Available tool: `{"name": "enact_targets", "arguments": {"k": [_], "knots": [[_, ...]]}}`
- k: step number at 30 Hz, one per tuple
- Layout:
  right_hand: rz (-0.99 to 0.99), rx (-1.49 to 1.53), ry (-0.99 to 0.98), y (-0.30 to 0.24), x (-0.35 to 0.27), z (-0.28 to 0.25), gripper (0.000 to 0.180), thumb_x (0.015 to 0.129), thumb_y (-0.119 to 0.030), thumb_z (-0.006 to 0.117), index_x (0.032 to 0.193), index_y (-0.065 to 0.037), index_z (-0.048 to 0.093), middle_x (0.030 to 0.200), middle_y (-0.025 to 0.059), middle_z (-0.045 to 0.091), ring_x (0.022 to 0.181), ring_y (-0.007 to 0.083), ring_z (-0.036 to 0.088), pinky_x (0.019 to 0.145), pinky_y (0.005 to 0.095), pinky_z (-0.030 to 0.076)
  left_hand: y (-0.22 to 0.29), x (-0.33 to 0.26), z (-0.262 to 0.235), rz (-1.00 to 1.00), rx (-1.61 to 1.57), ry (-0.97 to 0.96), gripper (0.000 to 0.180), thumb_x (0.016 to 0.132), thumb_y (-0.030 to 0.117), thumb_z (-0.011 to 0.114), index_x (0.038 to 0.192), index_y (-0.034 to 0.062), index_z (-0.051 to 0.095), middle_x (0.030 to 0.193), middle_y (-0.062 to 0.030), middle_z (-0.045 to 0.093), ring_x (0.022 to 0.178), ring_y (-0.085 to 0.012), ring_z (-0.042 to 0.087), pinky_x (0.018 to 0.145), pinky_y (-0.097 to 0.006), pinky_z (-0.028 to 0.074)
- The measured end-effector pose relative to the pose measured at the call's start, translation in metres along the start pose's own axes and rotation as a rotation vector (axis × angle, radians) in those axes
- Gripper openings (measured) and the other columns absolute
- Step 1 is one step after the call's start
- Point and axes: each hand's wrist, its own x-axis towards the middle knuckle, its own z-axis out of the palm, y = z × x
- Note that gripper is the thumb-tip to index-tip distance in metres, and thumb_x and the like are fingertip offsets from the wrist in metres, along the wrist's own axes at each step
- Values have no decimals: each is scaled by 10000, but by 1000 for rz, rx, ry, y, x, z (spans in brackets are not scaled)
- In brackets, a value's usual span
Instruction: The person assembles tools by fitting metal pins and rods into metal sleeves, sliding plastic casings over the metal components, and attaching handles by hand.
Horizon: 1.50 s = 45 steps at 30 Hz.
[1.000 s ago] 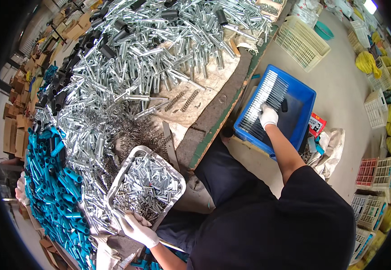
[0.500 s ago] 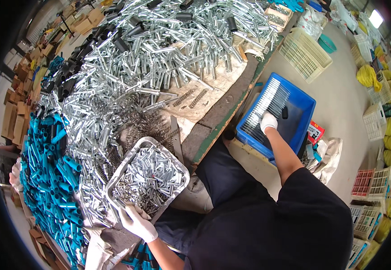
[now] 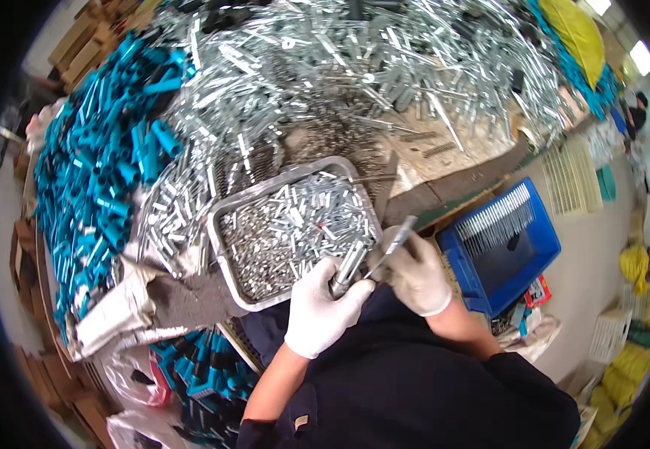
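My left hand (image 3: 323,310), in a white glove, is closed around a shiny metal tube (image 3: 350,263) that points up and away. Close on its right, my gloved right hand (image 3: 419,278) pinches a slim metal rod (image 3: 400,236), tilted and slightly blurred. Both hands meet at the near right corner of a metal tray (image 3: 227,275). Small metal pins (image 3: 316,217) and smaller silvery pieces (image 3: 257,251) fill the tray. Whether the tube and the rod touch cannot be made out.
A large heap of metal tubes (image 3: 302,67) covers the table, with teal tubes (image 3: 115,172) at the left. On the right stands a blue bin (image 3: 548,238) holding a row of metal rods (image 3: 498,217). Beyond it is a cream crate (image 3: 570,179).
My right hand has left the blue bin and come to my left hand. The left hand has moved from the tray's near edge and now holds a tube. The view has turned left.
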Motion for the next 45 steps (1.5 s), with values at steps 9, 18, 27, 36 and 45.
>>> {"name": "enact_targets", "arguments": {"k": [9,18,27,36,45], "knots": [[29,-490,-106,-9,23,52,153,962,-92,505,1061,21,538,880,94,617,680,162,645,575,261,540,-21,-26,-55,-68,108,115,194,847,159,687,917,-21,665,679,5,564,612,-47,467,554,-230,384],[-197,-320,118,-28,33,44,147,971,-105,490,1015,7,574,876,102,664,659,99,608,533,207,495,-28,-37,-80,-43,176,16,264,876,122,621,1102,-12,642,814,-144,664,696,-197,643,695,-319,525],[11,-216,-29,-2,29,56,129,982,-97,511,1041,6,562,888,102,681,618,102,610,543,208,498,-36,-35,-70,78,219,185,240,818,126,687,1039,34,674,834,-157,674,740,-293,683,672,-353,536],[-217,-612,47,-8,29,67,145,985,-123,473,1009,-6,556,887,141,693,518,83,546,449,189,405,-34,-34,-68,159,284,277,242,809,133,706,1033,46,681,858,-142,690,767,-303,687,691,-351,552],[-210,-531,54,-4,36,65,120,973,-107,504,1018,-12,563,886,115,689,539,72,532,432,178,379,-28,-29,-66,145,284,282,235,808,106,694,1027,22,682,844,-161,685,757,-293,693,688,-336,546]]}}
